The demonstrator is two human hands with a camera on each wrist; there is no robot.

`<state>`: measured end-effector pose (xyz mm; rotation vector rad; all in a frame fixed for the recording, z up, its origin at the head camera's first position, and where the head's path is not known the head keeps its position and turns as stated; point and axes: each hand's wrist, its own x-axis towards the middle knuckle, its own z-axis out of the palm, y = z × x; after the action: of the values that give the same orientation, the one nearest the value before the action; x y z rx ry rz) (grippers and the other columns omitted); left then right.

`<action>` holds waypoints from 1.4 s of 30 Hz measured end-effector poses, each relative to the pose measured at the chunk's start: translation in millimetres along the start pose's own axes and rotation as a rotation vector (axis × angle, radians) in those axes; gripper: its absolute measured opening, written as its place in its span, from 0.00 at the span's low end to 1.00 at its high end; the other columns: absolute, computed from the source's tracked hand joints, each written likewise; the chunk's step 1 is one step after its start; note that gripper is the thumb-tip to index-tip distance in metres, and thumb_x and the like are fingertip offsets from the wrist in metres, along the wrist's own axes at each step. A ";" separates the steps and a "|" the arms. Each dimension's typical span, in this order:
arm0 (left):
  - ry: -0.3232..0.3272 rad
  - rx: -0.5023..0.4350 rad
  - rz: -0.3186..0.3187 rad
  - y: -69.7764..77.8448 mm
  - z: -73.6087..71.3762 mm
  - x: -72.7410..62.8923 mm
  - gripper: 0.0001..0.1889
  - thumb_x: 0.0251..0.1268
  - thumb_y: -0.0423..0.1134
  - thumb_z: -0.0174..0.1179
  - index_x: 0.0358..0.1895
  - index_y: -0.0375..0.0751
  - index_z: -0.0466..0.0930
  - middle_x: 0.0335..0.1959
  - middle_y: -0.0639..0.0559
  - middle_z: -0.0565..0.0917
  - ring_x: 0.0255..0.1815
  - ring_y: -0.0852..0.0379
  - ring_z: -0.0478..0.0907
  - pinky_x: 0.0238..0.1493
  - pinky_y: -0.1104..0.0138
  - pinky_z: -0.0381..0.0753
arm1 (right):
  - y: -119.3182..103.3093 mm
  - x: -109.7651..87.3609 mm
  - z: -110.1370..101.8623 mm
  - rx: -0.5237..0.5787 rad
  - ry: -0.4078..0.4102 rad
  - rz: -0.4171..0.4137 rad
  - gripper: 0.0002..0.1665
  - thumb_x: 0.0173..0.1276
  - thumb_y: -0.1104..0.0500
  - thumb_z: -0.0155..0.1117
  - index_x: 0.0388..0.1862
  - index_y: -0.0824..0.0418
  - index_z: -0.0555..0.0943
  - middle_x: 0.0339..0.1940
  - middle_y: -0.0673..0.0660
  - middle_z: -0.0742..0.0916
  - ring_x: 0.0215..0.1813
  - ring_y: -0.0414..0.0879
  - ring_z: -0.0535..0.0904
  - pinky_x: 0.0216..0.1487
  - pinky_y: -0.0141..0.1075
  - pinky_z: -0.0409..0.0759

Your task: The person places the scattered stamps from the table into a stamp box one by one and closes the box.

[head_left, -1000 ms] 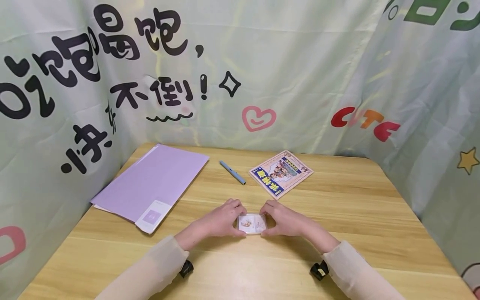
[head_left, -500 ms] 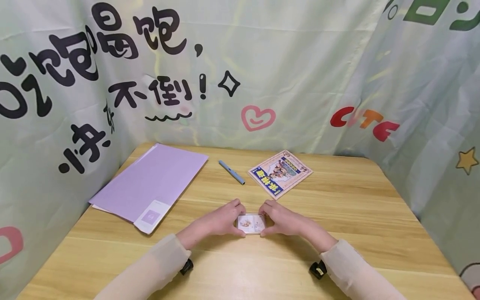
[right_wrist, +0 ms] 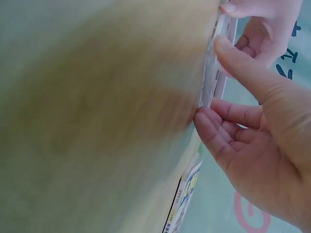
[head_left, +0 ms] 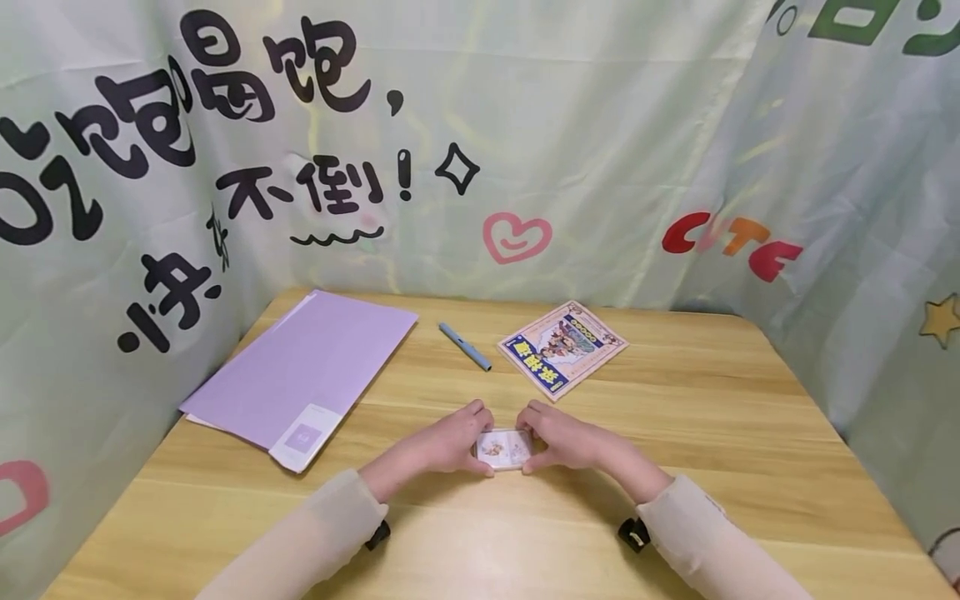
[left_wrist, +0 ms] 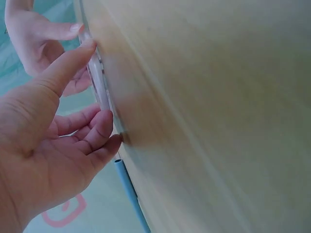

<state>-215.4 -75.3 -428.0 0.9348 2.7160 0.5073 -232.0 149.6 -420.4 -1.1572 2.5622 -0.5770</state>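
Observation:
A small, flat, clear-edged rectangular case with printed pictures on top lies at the middle of the table. My left hand grips its left end, thumb at the near edge and fingers at the far edge. On the opposite end my right hand holds it the same way. Seen edge-on in the left wrist view, the case is low over the wood, between thumb and fingertips. From the right wrist, the case looks like a thin stack of clear and white layers. Its underside is hidden.
A purple folder with a white label lies at the left. Beyond the hands are a blue pen and a pink booklet. Printed cloth hangs behind and beside the wooden table.

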 end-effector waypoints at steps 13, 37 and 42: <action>-0.008 -0.025 -0.001 -6.3 0.1 4.3 0.30 0.51 0.49 0.74 0.52 0.35 0.74 0.45 0.49 0.73 0.39 0.64 0.70 0.43 0.76 0.78 | 3.6 3.5 0.1 0.008 -0.011 0.010 0.27 0.55 0.53 0.76 0.46 0.65 0.74 0.39 0.53 0.76 0.39 0.39 0.69 0.39 0.25 0.74; 0.002 -0.147 -0.024 -22.7 2.8 3.7 0.32 0.48 0.46 0.76 0.53 0.34 0.72 0.44 0.50 0.71 0.40 0.63 0.69 0.46 0.74 0.77 | 8.0 9.5 5.4 0.110 0.014 0.026 0.30 0.55 0.54 0.76 0.48 0.67 0.72 0.41 0.55 0.76 0.42 0.42 0.71 0.44 0.28 0.77; -0.010 -0.160 -0.029 -23.9 4.2 4.4 0.32 0.48 0.46 0.76 0.53 0.35 0.72 0.44 0.51 0.71 0.40 0.63 0.70 0.45 0.75 0.77 | 11.1 10.0 5.5 0.142 -0.005 0.022 0.31 0.55 0.54 0.77 0.49 0.67 0.71 0.41 0.54 0.75 0.42 0.41 0.70 0.44 0.27 0.76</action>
<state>-230.6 -89.2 -441.6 0.8524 2.6298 0.7007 -243.5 147.3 -431.2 -1.0794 2.4810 -0.7370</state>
